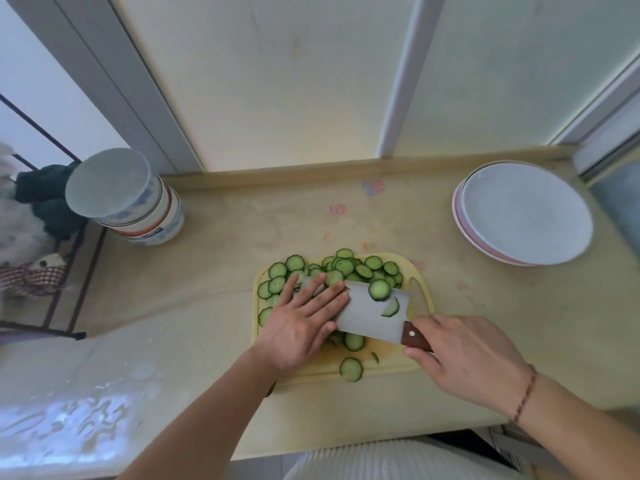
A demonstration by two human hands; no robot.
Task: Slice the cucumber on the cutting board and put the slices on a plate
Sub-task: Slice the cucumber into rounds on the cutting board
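A yellow cutting board (420,292) lies on the counter, covered with several round green cucumber slices (346,266). A cleaver (367,317) lies nearly flat over the board, with one full slice and a half slice stuck on its blade. My right hand (471,355) grips its brown wooden handle. My left hand (304,320) lies with straight fingers on the blade's left part and on the slices. White plates (526,216) are stacked at the back right of the counter, with nothing on them.
A stack of upturned patterned bowls (131,199) stands at the back left of the beige counter (242,237). A dark wire rack (52,271) with cloths sits beyond the counter's left edge. A wet patch shines at the front left.
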